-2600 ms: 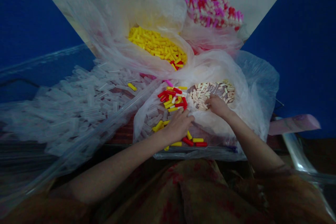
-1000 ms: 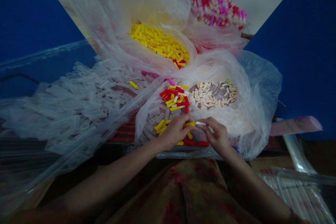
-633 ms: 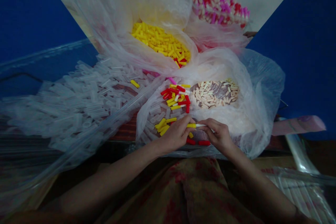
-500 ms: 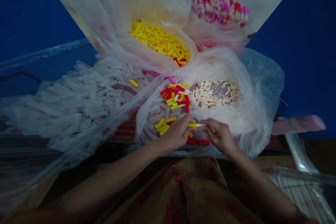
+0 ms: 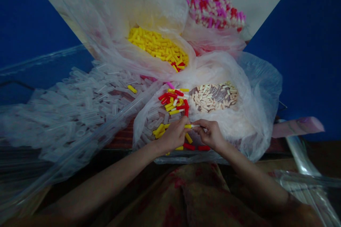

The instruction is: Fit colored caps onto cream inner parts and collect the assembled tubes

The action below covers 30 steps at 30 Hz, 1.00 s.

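Observation:
My left hand (image 5: 174, 133) is closed round a small yellow tube (image 5: 188, 126) that sticks out between thumb and fingertips. Opposite it, my right hand (image 5: 210, 133) pinches a thin white piece (image 5: 195, 125) that meets the tube's end. How far the white piece sits inside the tube, I cannot tell. Just beyond my hands is a heap of red, yellow and white pieces (image 5: 174, 100) on a clear plastic bag. More yellow tubes (image 5: 159, 130) lie beside my left hand. Two red tubes (image 5: 204, 148) lie on the near side, below my fingers.
Cream-coloured pegs (image 5: 205, 99) lie in the open bag (image 5: 255, 113) at right. Behind are bags of yellow tubes (image 5: 160, 46) and of pink, red and white pieces (image 5: 215, 10). Clear tubes (image 5: 87, 103) are piled at left. A pink roll (image 5: 298, 127) juts out at right.
The view has shifted slightly, moving everything a little left. My hands still hold the yellow tube and white piece together, and less of the white piece shows between them.

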{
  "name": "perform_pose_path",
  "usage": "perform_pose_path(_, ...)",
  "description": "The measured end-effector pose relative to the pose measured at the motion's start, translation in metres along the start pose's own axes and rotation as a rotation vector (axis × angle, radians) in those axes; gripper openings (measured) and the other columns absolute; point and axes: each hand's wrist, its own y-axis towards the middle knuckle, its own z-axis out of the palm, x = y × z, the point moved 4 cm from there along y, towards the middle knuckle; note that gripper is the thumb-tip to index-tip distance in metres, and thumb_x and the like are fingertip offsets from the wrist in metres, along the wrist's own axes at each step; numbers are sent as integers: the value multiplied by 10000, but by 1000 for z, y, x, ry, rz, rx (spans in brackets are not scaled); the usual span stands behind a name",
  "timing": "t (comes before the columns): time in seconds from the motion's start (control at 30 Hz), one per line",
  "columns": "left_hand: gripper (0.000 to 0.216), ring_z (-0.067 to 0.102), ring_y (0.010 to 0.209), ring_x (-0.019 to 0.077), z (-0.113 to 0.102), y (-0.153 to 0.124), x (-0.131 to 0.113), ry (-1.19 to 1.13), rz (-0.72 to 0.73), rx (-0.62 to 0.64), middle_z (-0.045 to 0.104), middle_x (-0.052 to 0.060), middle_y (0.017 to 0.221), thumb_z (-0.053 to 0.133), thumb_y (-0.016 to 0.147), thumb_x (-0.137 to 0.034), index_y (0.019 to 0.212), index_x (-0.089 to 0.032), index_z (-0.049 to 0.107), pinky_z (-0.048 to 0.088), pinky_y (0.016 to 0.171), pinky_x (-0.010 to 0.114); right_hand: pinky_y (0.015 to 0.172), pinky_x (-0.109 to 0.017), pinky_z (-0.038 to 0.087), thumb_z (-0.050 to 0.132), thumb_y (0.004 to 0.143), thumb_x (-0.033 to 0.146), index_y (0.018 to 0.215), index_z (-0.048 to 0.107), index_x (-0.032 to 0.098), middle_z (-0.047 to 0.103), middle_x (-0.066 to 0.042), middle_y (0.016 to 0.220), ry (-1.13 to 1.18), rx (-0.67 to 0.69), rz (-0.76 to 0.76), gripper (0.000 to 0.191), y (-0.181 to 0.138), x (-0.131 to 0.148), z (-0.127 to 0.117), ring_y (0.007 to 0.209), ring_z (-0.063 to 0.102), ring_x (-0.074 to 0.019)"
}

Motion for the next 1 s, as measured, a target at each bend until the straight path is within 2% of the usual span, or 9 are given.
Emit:
perform_pose_path(0.23,35,568,809,187,-10,6,-2,45,8,33,582,39,850,430,870,-177,902,-189,434,422,699,290,596,-238,470,560,869,279,959,728,182,738,-32,825,70,110,-26,215,14,-1,-9,707,656,-167)
perform_pose_path(0.3,37,570,825,184,-21,13,-6,33,-8,-12,592,39,871,437,894,-204,912,-182,460,425,712,288,649,-245,487,560,888,328,1016,713,186,733,-35,894,95,177,-74,245,29,-7,-20,760,657,-165)
perform_pose_path(0.37,57,570,830,180,-39,26,-4,57,-53,-137,602,40,891,448,909,-216,922,-174,485,428,727,288,728,-265,500,529,914,374,1104,681,182,716,-58,1008,42,144,-93,309,51,-22,-39,845,656,-173)
perform_pose_path(0.47,84,567,872,190,-65,46,8,187,-150,-353,617,64,946,473,908,-186,972,-152,515,435,782,306,858,-294,473,436,955,293,1133,661,122,671,-130,1127,-402,-33,35,334,87,-60,-69,1003,624,-206)
perform_pose_path(0.53,138,558,929,205,-75,58,21,320,-191,-389,606,99,1020,461,901,-135,1022,-127,527,435,825,323,910,-297,436,434,928,188,1120,671,97,647,-164,1158,-743,22,134,318,104,-85,-77,1057,599,-224)
perform_pose_path(0.6,184,549,947,220,-77,66,32,460,-214,-351,571,134,1095,438,904,-113,1063,-112,530,442,816,338,914,-295,419,461,893,139,1105,683,93,648,-173,1140,-890,110,178,311,113,-102,-78,1044,600,-232)
perform_pose_path(0.7,239,544,918,231,-74,65,39,581,-223,-301,500,159,1203,452,920,-167,1147,-134,516,457,768,351,884,-283,418,478,884,136,1064,700,103,671,-158,1076,-912,160,183,288,117,-112,-75,988,613,-223)
perform_pose_path(0.87,300,466,1108,303,-58,39,18,670,-147,-300,418,171,1304,377,947,-166,1219,-143,503,406,946,448,857,-293,416,485,883,148,1018,697,90,649,-174,1094,-966,175,195,258,118,-111,-73,1000,604,-235)
perform_pose_path(1.0,196,442,1106,282,-14,9,1,622,83,59,500,134,1148,443,905,-132,1032,-144,593,413,966,434,851,-290,409,501,879,169,1015,680,91,636,-177,1121,-971,157,190,238,116,-108,-73,1029,590,-239)
